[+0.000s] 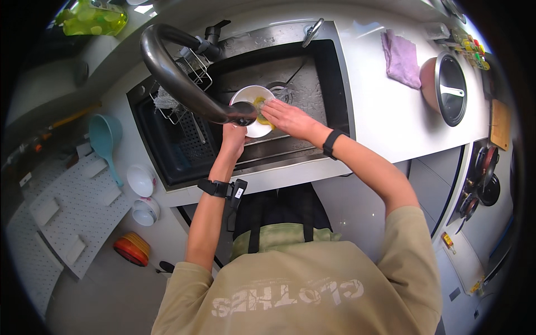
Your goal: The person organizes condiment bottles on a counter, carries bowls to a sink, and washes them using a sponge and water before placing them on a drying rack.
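Note:
A white bowl (259, 131) is held over the steel sink (320, 96), tilted so its inside faces up at me. My left hand (234, 137) grips its near left side, with the fingertips partly hidden. Inside the bowl, my right hand (289, 118) presses a yellow sponge-like thing (264, 120) with the fingers close together; the palm covers part of it. The dark curved faucet (180, 86) arches above, and its spout hides the bowl's left part. Under the bowl's far right edge lies the drain (279, 88), with something clear and crumpled at it.
Left in the sink are a wire rack (199, 69) and a black perforated basket (197, 144). Teal ladle (104, 134), white bowls (141, 181) and pegboard (83, 209) stand left. At right are a purple cloth (400, 58) and a large pot (431, 86) with a white spoon.

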### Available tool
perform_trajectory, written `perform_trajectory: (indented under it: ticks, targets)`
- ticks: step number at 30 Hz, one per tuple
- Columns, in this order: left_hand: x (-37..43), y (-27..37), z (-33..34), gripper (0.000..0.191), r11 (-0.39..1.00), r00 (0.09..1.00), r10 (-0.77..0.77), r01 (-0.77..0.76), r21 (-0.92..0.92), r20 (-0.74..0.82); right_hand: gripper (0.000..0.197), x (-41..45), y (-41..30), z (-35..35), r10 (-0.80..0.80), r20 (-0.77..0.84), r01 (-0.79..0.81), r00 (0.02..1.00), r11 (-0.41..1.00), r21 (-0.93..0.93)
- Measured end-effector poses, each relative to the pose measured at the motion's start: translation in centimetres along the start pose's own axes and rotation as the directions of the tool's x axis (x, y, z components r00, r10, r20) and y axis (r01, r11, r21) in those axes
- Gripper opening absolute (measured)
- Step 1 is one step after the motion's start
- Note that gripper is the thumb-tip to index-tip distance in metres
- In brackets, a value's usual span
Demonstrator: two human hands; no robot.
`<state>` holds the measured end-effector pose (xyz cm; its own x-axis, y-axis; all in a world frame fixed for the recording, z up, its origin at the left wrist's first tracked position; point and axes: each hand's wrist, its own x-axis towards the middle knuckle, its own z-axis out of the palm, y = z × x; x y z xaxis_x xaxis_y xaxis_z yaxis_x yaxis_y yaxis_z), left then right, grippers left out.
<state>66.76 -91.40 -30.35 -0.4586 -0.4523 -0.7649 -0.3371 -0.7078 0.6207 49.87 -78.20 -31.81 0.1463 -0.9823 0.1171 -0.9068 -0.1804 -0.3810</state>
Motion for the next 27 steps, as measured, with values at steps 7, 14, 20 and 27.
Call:
perform_trajectory:
  ticks: [7, 14, 20, 27]
  targets:
    - [0.0, -0.2, -0.9, 0.076, 0.997, 0.998, 0.027, -0.030, -0.065, -0.051, 0.032, -0.6, -4.5, -2.9, 0.765, -0.079, -0.531, 0.639, 0.513, 0.674]
    - [-0.1, -1.3, 0.6, 0.069, 0.993, 0.995, 0.077, -0.081, -0.083, -0.059, 0.020, -1.1, -4.2, 3.4, 0.962, 0.176, -0.072, 0.208, -0.164, 0.984]
    - [-0.4, -1.5, 2.2, 0.058, 0.982, 0.992, 0.081, -0.096, -0.163, -0.098, 0.024, 0.9, -4.1, 4.3, 0.884, 0.364, 0.318, 0.293, -0.449, 0.835]
    - [-1.2, -2.1, 3.9, 0.058, 0.986, 0.986, 0.090, -0.108, -0.125, -0.141, 0.057, 1.8, -3.5, 6.1, 0.970, -0.161, -0.467, 0.179, 0.228, 0.854]
